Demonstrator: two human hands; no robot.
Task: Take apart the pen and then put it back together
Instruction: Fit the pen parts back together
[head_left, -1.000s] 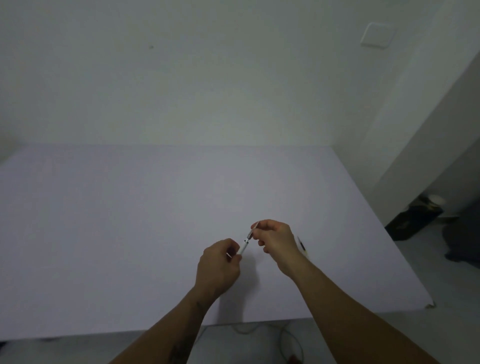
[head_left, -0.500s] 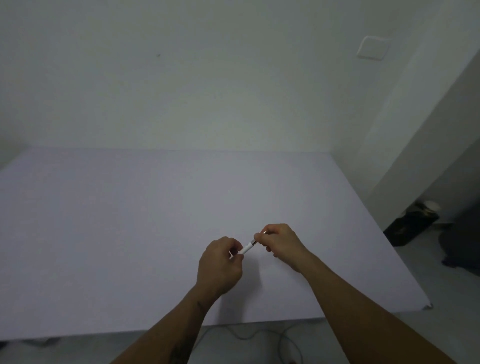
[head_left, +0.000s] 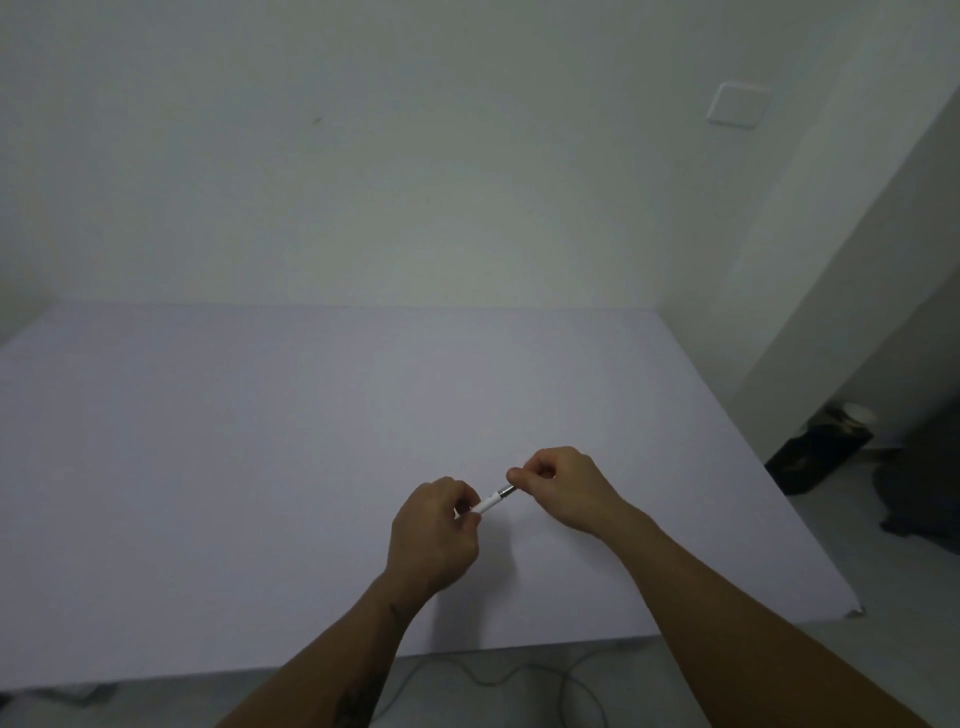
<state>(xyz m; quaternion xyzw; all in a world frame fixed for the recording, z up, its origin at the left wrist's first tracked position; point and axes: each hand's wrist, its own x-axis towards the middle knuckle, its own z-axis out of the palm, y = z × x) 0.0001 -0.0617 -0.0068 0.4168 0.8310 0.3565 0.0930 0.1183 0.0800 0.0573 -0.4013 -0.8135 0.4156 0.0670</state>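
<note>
A thin white pen (head_left: 492, 501) with a dark metal section near its upper end is held slantwise between both hands, just above the pale table (head_left: 260, 441). My left hand (head_left: 434, 535) is closed around its lower white end. My right hand (head_left: 563, 488) pinches the upper end with thumb and fingers. Both ends of the pen are hidden inside the hands; only the short middle stretch shows.
The table's right edge (head_left: 779, 509) and near edge run close to my arms. A dark bag (head_left: 818, 449) stands on the floor to the right. Cables (head_left: 519, 675) lie on the floor under the near edge. A white wall rises behind the table.
The pen has tilted from steep to nearly level between the hands. A small part that lay on the table right of my right wrist one second ago is out of sight now.
</note>
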